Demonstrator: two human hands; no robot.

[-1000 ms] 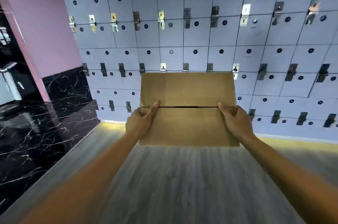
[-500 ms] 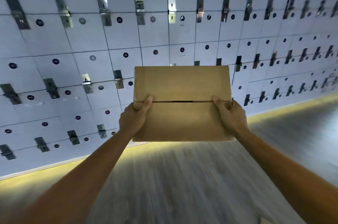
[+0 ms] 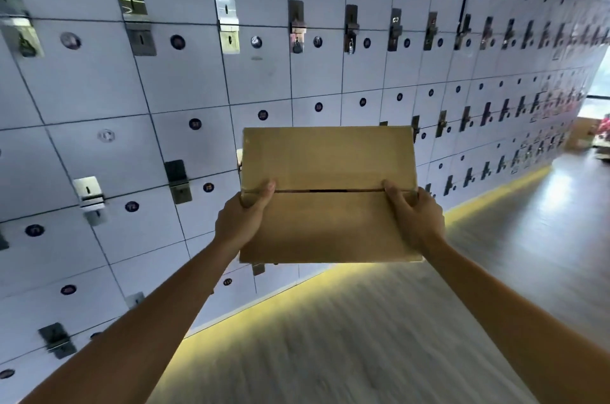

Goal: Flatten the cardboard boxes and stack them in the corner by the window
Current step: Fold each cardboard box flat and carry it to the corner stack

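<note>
Head view, nearest first: two bare forearms reaching forward from the lower corners, converging on a cardboard box (image 3: 330, 195) held up in mid-air at chest height, clear of the floor. Left hand (image 3: 242, 218) clasping the box's left edge, thumb laid flat across the top face with its tip at the centre seam, remaining fingers wrapped out of sight beneath. Right hand (image 3: 417, 217) mirroring it on the right edge, thumb likewise pressed on the top face at the seam, fingers curled under. Both a firm grip, pinching cardboard between thumb and hidden fingers. Box seen from above: two brown flaps meeting along a dark slit running left to right between the thumbs, slightly gaping at the middle; not flattened, far edge tilted a little upward.

Below and beyond: pale wood-grain floor (image 3: 346, 347), smeared by motion blur, with a yellow strip of light (image 3: 287, 301) glowing along the foot of the wall. Behind the box, filling the left and top: a wall of pale grey lockers (image 3: 99, 90), each door with a small round dark badge, metal hasps at the joints, a few padlocks hanging. Farthest right, down the corridor: a bright window (image 3: 599, 86), something brown and boxy (image 3: 582, 136) near it, too blurred to tell.
</note>
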